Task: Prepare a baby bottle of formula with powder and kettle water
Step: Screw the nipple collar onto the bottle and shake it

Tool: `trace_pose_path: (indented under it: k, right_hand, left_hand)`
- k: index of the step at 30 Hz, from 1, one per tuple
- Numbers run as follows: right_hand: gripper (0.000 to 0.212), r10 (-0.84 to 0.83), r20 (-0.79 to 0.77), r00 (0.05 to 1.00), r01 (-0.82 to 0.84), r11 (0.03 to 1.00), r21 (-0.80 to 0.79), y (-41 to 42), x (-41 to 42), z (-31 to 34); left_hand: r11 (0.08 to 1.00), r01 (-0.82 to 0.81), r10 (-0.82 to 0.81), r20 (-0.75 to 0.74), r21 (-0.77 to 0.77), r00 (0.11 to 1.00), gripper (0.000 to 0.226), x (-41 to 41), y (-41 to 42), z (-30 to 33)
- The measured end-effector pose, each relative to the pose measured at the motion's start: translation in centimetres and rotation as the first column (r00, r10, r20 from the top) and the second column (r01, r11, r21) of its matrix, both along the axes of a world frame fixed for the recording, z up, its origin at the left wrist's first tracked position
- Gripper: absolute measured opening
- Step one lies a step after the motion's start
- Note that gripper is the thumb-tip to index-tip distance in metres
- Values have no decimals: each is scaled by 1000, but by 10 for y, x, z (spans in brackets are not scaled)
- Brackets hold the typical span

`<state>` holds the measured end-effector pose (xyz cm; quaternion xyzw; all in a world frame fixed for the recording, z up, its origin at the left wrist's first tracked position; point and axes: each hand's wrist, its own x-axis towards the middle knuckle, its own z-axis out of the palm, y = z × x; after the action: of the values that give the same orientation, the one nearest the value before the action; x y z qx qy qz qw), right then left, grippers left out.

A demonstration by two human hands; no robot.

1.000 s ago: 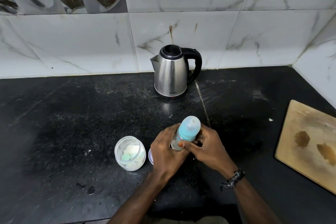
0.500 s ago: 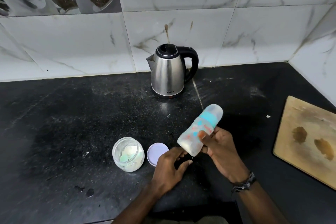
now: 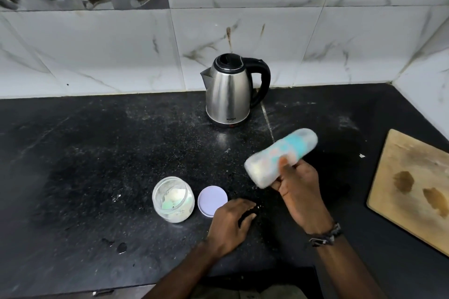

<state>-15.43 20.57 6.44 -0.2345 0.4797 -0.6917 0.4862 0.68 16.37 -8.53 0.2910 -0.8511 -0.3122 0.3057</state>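
Right hand (image 3: pixel 297 184) fingers curl round the tilted, blurred baby bottle (image 3: pixel 279 156); left hand (image 3: pixel 230 222) rests loosely curled on the surface. A loose cap could spray formula.

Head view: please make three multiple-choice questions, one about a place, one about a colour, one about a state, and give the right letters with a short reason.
1. Where does the lid lie?
A. on the jar
B. on the counter, right of the jar
C. on the board

2. What colour is the kettle's handle?
A. black
B. red
C. white

3. How is the bottle held?
A. upright on the counter
B. tilted in the right hand
C. flat inside the jar

Answers:
1 B, the lid lies flat beside the open jar.
2 A, the kettle has a black handle.
3 B, the right hand grips the slanted bottle above the counter.
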Motion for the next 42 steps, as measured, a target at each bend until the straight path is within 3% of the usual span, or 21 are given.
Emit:
trace_pose_path:
  k: [1,3,6,9,10,14,15,17,19,21,24,25,28,32,36,40,42]
  right_hand:
    - [82,41,-73,996,-40,999,24,1,3,0]
    - [84,58,-44,997,-58,998,4,2,4,-1]
    - [56,-15,169,985,27,997,-68,1,2,1]
    - [78,42,-51,998,-40,999,36,-3,-1,2]
    - [80,54,-51,997,-53,998,32,-5,-2,4]
    - [40,-95,190,977,104,994,-37,-6,-9,4]
    - [40,-76,142,987,79,997,-20,-7,-10,3]
    - [55,5,25,1000,-5,1000,16,-8,-7,0]
    - [69,28,74,997,-26,999,-29,-6,-8,1]
    - [64,32,191,981,-14,996,-91,-5,-8,-1]
    - [82,44,20,999,-44,999,-11,-9,-6,1]
    - [81,54,30,998,-54,998,-20,-9,-6,0]
    - [47,2,191,982,16,995,-94,-6,-5,2]
    - [79,42,-28,999,-43,999,-33,-11,-7,1]
    - [66,29,218,976,5,988,-155,-6,-9,0]
    - [83,76,-69,995,-78,997,-26,-3,-6,-3]
    - [75,55,67,996,-50,995,-83,0,-6,-5]
  left_hand:
    - [1000,-5,5,-5,-12,1000,22,0,1,-1]
    - [1000,5,-5,3,-28,1000,23,0,-1,-3]
    - [998,34,-31,41,-57,999,24,0,-2,-6]
    - [995,47,-43,52,-88,998,27,1,-2,-8]
    - [994,53,-49,53,-92,997,27,2,-2,-8]
    - [993,54,-50,48,-102,998,26,2,-2,-11]
    - [993,49,-45,42,-103,998,26,2,-1,-12]
    - [993,48,-45,28,-106,999,26,3,1,-13]
    - [992,59,-57,20,-110,998,26,4,-1,-13]
    - [991,54,-52,17,-121,999,26,3,-2,-13]
    - [992,47,-46,4,-114,999,27,3,0,-13]
    - [993,51,-51,0,-110,999,27,3,0,-13]
    - [991,52,-54,-10,-119,998,28,4,-1,-13]
    - [992,40,-42,-16,-121,999,28,3,1,-14]
    - [991,44,-47,-20,-127,999,27,3,-1,-15]
    - [993,41,-42,-8,-111,999,26,4,1,-15]
    - [993,49,-50,-7,-111,999,26,5,-1,-15]
